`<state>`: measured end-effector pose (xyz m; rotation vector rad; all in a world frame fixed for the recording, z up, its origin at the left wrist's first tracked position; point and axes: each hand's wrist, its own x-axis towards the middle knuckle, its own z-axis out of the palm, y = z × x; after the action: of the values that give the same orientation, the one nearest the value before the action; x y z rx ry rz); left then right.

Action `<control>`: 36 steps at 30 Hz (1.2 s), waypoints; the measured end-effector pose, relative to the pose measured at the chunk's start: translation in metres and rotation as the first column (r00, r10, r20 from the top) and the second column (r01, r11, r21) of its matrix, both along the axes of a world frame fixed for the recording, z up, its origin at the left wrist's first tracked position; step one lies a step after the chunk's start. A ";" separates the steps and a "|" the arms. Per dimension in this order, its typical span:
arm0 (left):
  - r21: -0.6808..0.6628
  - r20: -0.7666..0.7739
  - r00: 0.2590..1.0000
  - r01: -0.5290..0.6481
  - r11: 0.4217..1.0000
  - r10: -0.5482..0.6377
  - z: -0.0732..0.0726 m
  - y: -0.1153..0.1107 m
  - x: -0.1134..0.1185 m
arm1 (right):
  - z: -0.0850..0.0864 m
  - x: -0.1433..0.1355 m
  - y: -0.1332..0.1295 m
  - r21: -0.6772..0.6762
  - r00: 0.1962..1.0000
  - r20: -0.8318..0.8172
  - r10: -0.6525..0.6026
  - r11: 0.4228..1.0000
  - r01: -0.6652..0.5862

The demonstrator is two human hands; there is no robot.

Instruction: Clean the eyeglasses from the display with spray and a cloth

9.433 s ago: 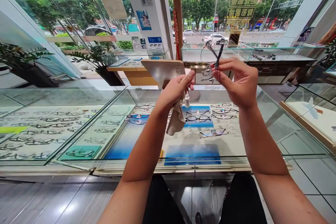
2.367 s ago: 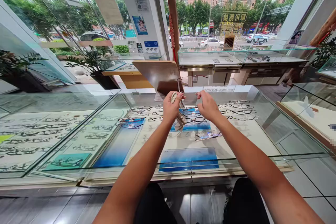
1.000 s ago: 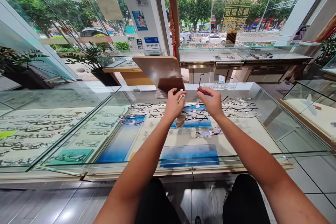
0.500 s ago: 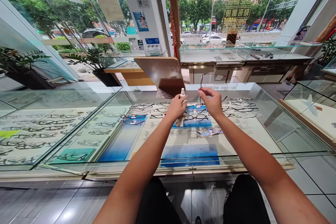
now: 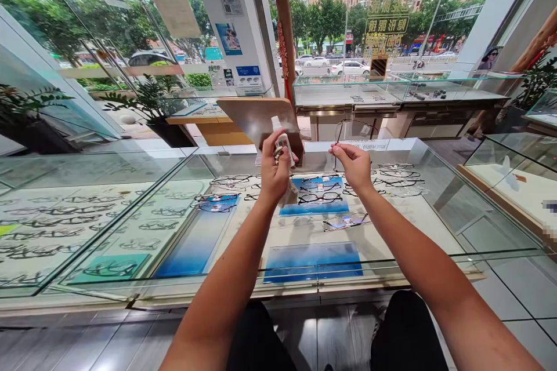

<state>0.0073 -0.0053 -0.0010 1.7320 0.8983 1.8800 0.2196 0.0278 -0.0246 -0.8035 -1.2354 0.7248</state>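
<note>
A small white spray bottle [image 5: 279,130] stands tilted in my left hand [image 5: 275,171], whose fingers are wrapped round it. A light cloth [image 5: 289,196] hangs below the same hand. My right hand [image 5: 354,167] pinches a thin-framed pair of glasses [image 5: 337,153] by its frame or temple, raised over the glass counter. Under the glass, several pairs of glasses lie in rows, among them a dark-rimmed pair [image 5: 319,198] on a blue sheet [image 5: 339,207] and another pair [image 5: 346,221] nearer to me.
A wooden board [image 5: 261,119] stands tilted at the counter's far edge. The glass counter [image 5: 383,261] spans in front of me, joined to another case [image 5: 87,214] on the left. More display cases [image 5: 352,93] stand by the window. A wood-edged case [image 5: 509,185] is at the right.
My left hand has lifted and turned, bringing the bottle up and tilting it, with the cloth now hanging lower. My right hand still holds the glasses, now turned slightly. The view has shifted a little.
</note>
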 end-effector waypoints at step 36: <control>-0.211 -0.134 0.987 0.055 0.976 -0.085 -0.012 0.008 0.006 | 0.019 -0.019 -0.038 -0.200 0.819 0.093 0.567 0.816 -0.542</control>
<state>0.0136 0.0032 -0.0134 1.7616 1.0323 1.5736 0.2003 -0.0098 -0.0054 -0.6323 -1.5878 1.2781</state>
